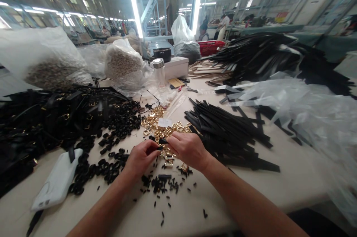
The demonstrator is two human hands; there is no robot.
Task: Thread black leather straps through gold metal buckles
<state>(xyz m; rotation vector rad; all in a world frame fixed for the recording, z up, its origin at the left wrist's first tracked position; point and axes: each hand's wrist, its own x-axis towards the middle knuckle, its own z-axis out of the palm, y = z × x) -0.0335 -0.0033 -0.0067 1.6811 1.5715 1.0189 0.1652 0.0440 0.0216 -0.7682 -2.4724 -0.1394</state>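
My left hand (141, 158) and my right hand (189, 150) meet over a pile of gold buckles (163, 125) on the table (290, 177). Both are closed in a pinch on a small black piece (162, 141) held between them. Small black offcuts (163, 184) lie scattered just below my hands. Black loops (111, 144) spread to the left of my left hand. A stack of black straps (225, 133) lies right of my right hand.
A white phone (57, 181) lies at the near left. Heaps of black buckled straps (50, 118) fill the left. Plastic bags (44, 58) of parts, a steel-capped bottle (159, 71), a white box (175, 66), clear plastic sheet (306, 110). People work at far tables.
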